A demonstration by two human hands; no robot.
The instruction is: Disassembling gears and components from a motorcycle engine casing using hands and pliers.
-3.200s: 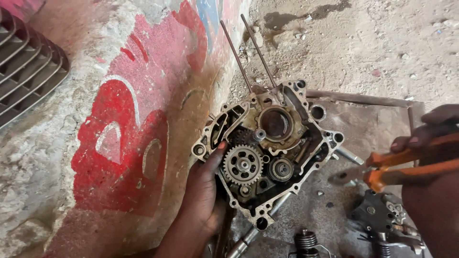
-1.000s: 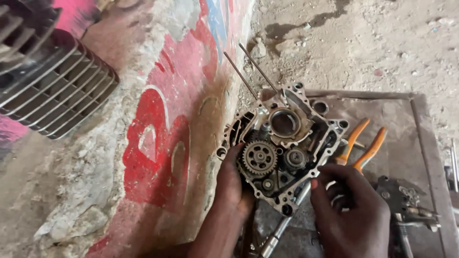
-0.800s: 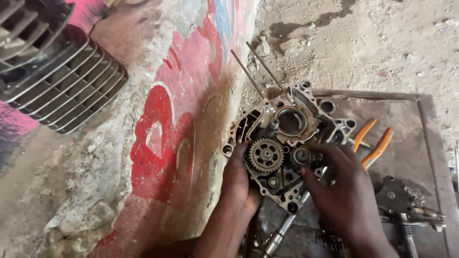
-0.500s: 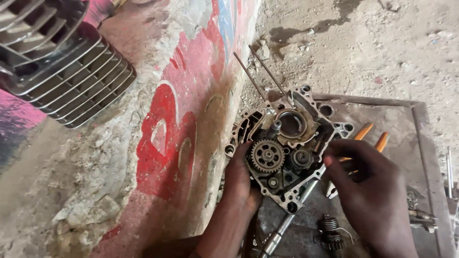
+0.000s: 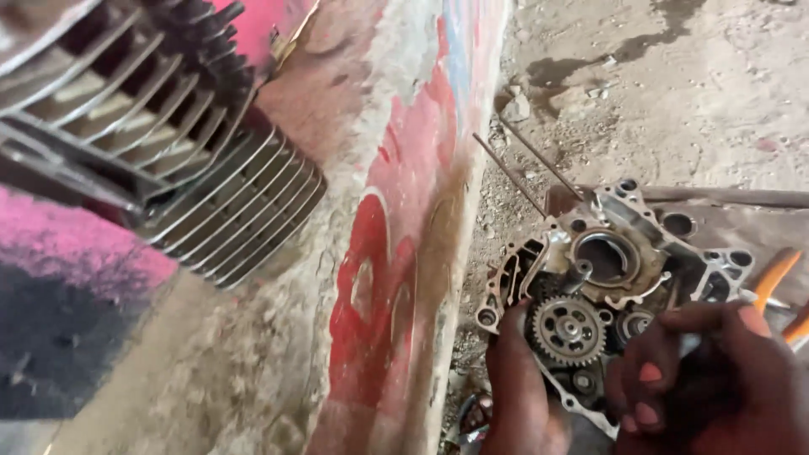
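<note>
finned engine cylinder [image 5: 211, 202], red-painted wall [image 5: 396, 253], orange-handled pliers [image 5: 779, 274], dirt floor [image 5: 674, 84]

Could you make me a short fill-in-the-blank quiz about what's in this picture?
1. The left hand grips the ____ edge of the engine case.
2. The plier handles at the right edge are ____ in colour.
3. Two thin metal ____ stick up from the case's top.
4. The big gear sits ____ the round opening.

Missing words: left; orange; rods; below
</note>
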